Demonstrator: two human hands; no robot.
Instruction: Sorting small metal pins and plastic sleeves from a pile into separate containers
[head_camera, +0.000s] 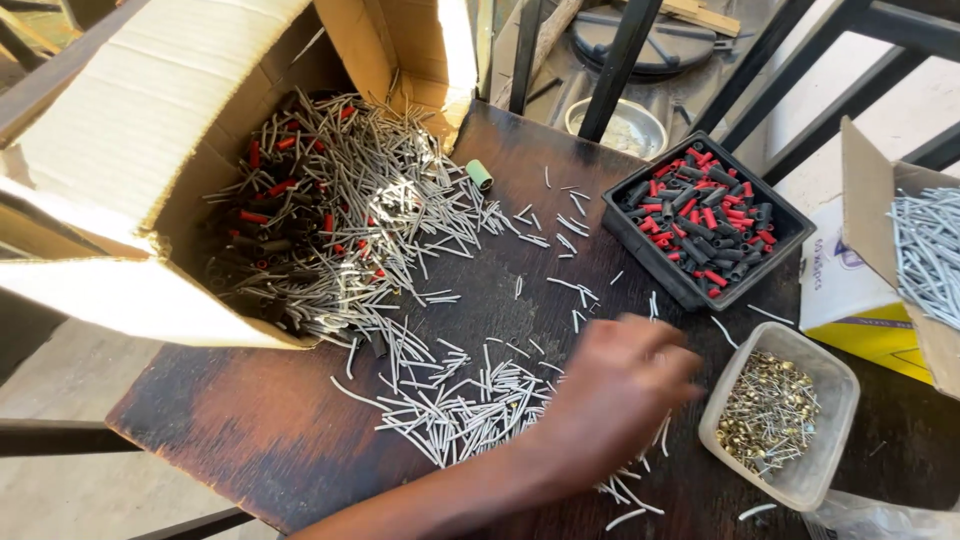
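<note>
The left hand (610, 395) (blurred, grip impossible to tell) rests over scattered grey tubes (455, 405) on the wooden table (230, 430).

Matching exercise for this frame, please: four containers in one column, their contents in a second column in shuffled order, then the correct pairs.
Containers:
1. tipped cardboard box
2. black tray
3. clear plastic tub
4. open carton at the right edge

Contents:
A. small brass-coloured pins
B. grey sticks only
C. red and dark grey tube pieces, no sticks
D. grey sticks mixed with red and black pieces, spilling onto the wooden table

Pairs: 1-D, 2-C, 3-A, 4-B

The one hand in view hangs over loose grey sticks beside the tub; which hand it is cannot be told.
</note>
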